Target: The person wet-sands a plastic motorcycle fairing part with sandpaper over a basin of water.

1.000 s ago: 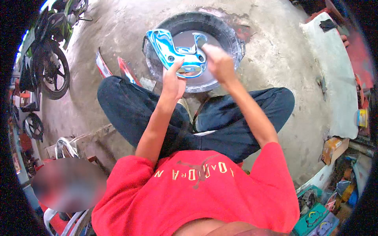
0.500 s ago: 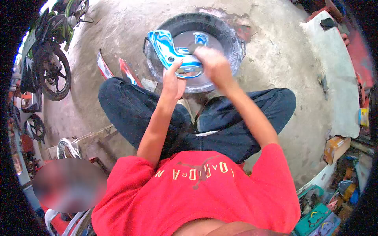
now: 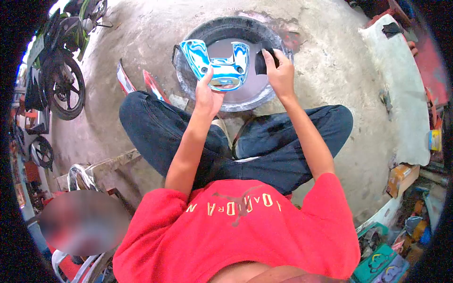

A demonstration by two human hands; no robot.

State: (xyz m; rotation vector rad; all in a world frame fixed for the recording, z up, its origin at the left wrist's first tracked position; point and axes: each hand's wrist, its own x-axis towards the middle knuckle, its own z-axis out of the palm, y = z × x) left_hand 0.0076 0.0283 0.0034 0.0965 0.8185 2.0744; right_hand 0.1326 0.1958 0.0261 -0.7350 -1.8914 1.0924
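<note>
A glossy blue and white U-shaped panel [image 3: 225, 75] with two dark holes is held over a dark round basin [image 3: 257, 101]. My left hand [image 3: 208, 96] grips its lower left edge, thumb on the front face and the other fingers mostly hidden behind. To the right of the panel and apart from it, my right hand [image 3: 281, 73] pinches a small black sheet [image 3: 261, 62] between thumb and fingers, above the basin's right side. Greyish liquid [image 3: 222, 51] shows inside the basin.
Two red and white pieces [image 3: 153, 86] lie on the concrete floor left of the basin. A motorcycle wheel [image 3: 65, 85] stands at the far left. On the right are a pale slab [image 3: 403, 94], a cardboard box [image 3: 401, 180] and a teal box [image 3: 375, 264].
My right hand has moved off the panel to the right, and the black sheet in it now shows clearly. The panel has tilted slightly in my left hand.
</note>
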